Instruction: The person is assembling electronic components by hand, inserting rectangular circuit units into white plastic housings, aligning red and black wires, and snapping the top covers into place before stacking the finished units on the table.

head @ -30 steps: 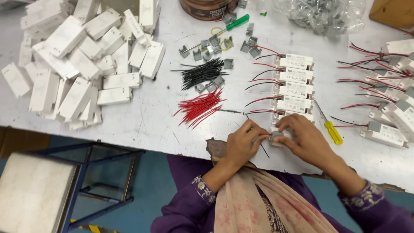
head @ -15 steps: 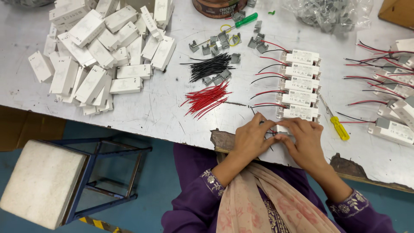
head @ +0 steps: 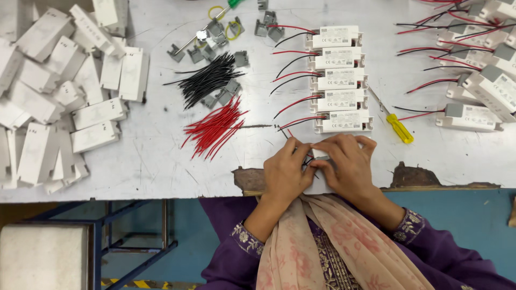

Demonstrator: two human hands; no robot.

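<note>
My left hand (head: 286,171) and my right hand (head: 346,161) meet at the near edge of the white table (head: 161,156). Between them they grip a small white driver box (head: 321,155), mostly hidden by the fingers, with thin black and red wires (head: 309,161) poking out on its left. Just beyond the hands lies a column of several finished white driver boxes (head: 338,83), each with red and black leads to its left. A bundle of red wires (head: 215,126) and a bundle of black wires (head: 207,80) lie left of the hands.
A heap of white plastic casings (head: 59,91) fills the table's left. Grey clips (head: 212,43) lie at the back. A yellow-handled screwdriver (head: 395,124) lies right of the hands, more wired boxes (head: 478,91) at far right. A blue metal frame (head: 129,236) stands below.
The view has moved closer and shifted over the table. Both hands stay together on the small box at the table edge, fingers working the wires slightly.
</note>
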